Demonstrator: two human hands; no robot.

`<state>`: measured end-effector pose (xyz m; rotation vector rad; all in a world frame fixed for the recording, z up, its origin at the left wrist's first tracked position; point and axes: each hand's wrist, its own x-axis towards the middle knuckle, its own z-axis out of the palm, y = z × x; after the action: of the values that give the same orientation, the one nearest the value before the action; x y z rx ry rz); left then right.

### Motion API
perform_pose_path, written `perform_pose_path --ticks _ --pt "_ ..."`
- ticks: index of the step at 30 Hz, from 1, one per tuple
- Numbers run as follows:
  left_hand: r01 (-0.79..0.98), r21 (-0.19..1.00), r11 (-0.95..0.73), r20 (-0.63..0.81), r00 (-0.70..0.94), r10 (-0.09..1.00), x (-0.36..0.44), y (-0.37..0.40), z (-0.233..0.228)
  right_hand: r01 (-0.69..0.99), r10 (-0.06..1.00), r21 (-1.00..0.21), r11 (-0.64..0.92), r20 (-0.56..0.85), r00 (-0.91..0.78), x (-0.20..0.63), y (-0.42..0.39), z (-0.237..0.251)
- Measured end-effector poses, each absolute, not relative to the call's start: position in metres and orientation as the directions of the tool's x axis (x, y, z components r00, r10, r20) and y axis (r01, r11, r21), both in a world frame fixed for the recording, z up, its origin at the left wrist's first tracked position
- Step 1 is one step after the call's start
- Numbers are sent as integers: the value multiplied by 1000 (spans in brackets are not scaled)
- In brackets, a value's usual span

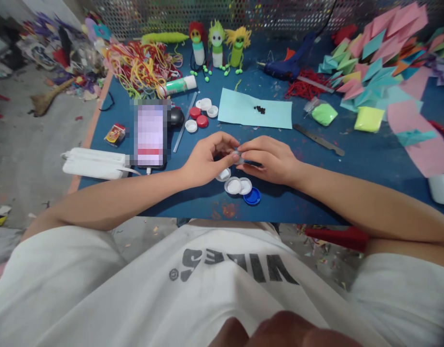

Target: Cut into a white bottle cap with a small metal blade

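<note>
My left hand [215,156] and my right hand [269,159] meet over the front middle of the table. Both are closed, fingertips pinching a small pale grey round piece [237,156] between them. Fingers cover most of it, so I cannot make out its exact kind. Just below lie white bottle caps [233,186] with white filling inside, one partly under my left hand. A blue bottle cap [252,196] rests against them. Beyond my hands, a light blue paper sheet [236,108] carries a small heap of black bits [260,110].
Red and white caps [202,121] lie left, near a clear stick [185,123] and a phone [150,135]. Behind stand three small yarn-haired figures [217,46]. A glue gun [290,62], a blade [319,139], green clay bag [323,113] and folded papers [379,72] occupy the right.
</note>
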<state>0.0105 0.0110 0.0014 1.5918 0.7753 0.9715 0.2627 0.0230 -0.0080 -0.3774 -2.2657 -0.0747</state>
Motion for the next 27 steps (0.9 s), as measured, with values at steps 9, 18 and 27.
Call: perform_pose_path --ticks 9,18,27 --pt "-152 988 6 64 451 890 12 17 7 532 459 -86 842 632 -625 262 17 -9" --pt "-155 988 9 62 449 892 13 20 3 622 620 -182 762 482 -618 257 8 -8" --pt "-71 976 -208 219 409 886 15 10 1 574 746 -480 664 475 -466 248 -5 1"
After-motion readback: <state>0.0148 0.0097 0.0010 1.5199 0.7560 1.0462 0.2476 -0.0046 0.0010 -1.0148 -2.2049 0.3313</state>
